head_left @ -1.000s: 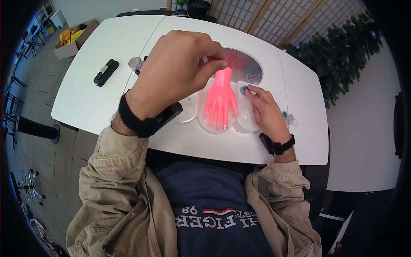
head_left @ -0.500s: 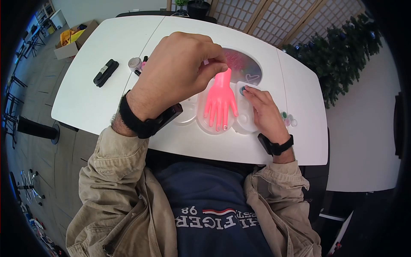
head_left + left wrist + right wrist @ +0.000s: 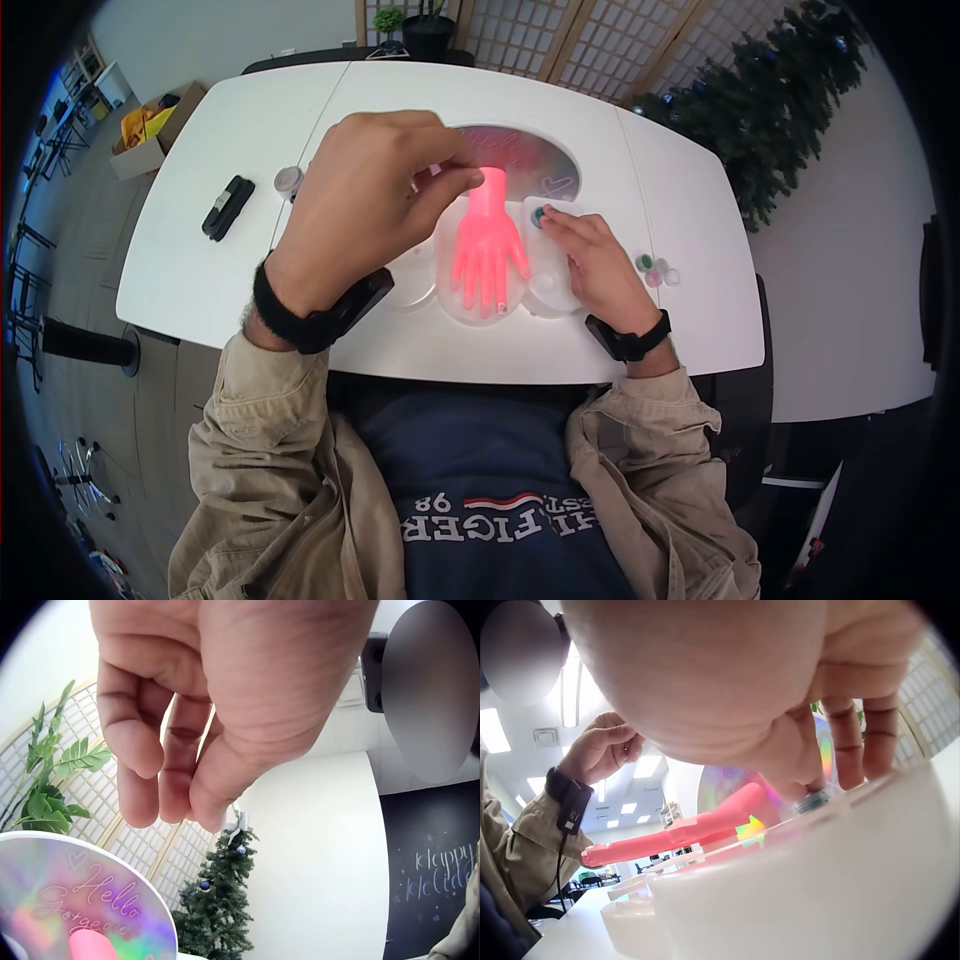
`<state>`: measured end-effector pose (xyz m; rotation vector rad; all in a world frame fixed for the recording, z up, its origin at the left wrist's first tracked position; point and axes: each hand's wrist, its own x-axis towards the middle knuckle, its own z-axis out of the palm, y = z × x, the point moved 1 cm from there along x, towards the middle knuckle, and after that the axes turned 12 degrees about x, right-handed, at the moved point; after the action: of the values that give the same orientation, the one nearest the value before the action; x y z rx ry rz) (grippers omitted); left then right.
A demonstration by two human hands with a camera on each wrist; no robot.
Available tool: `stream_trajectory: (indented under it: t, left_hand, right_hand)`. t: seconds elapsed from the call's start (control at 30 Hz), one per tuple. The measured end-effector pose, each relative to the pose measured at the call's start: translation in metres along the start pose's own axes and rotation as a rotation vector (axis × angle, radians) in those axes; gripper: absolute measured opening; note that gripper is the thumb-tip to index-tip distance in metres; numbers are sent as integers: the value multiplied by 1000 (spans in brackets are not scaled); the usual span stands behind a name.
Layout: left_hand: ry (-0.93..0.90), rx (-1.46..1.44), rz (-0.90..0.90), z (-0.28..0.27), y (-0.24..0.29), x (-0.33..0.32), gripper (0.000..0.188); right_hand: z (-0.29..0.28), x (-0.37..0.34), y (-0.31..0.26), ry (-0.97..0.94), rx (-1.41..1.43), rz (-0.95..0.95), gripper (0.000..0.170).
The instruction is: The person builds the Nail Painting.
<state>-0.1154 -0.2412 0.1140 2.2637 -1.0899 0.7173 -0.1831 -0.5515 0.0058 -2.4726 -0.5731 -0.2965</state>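
Observation:
A pink practice hand (image 3: 487, 240) lies fingers toward me on a white base (image 3: 455, 300). Thumb and fingertips of my left hand (image 3: 375, 185) come together above its wrist end; I cannot tell what, if anything, they pinch. In the left wrist view those fingertips (image 3: 176, 791) hang over the background, the oval mirror below them. My right hand (image 3: 605, 270) holds a small teal pot (image 3: 538, 217) by the fingertips, at the far end of the base's right compartment. Seen from the right wrist, the pot (image 3: 812, 801) sits low under the fingertips, partly hidden.
Behind the pink hand stands an iridescent oval plate (image 3: 555, 165) with lettering. Several tiny pots (image 3: 655, 268) lie at the right of the table. To the left are a round jar (image 3: 288, 180) and a black strapped object (image 3: 228, 208).
The head view has shifted, so the table sits lower and further left. My right fingertips have come over the teal pot. The left hand keeps its pose.

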Motion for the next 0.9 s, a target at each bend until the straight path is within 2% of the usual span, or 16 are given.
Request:
stream_trajectory:
  t: [0.17,0.3,0.57,0.73,0.9]
  left_hand:
    - [13,-38,-24,-1,0,1,8]
    - [9,-40,-19,-1,-1,0,7]
    - [11,-25,-18,-2,-2,0,6]
    - [10,-19,-13,-2,-1,1,6]
    - [6,-5,-7,-2,-2,1,6]
  right_hand:
    - [-29,-8,3,135,66,4,39]
    - [-59,-22,24,216,-74,128,22]
    - [-89,-60,79,201,-237,359,28]
    - [-80,-71,89,120,-256,431,34]
    - [-71,-70,94,77,-239,498,30]
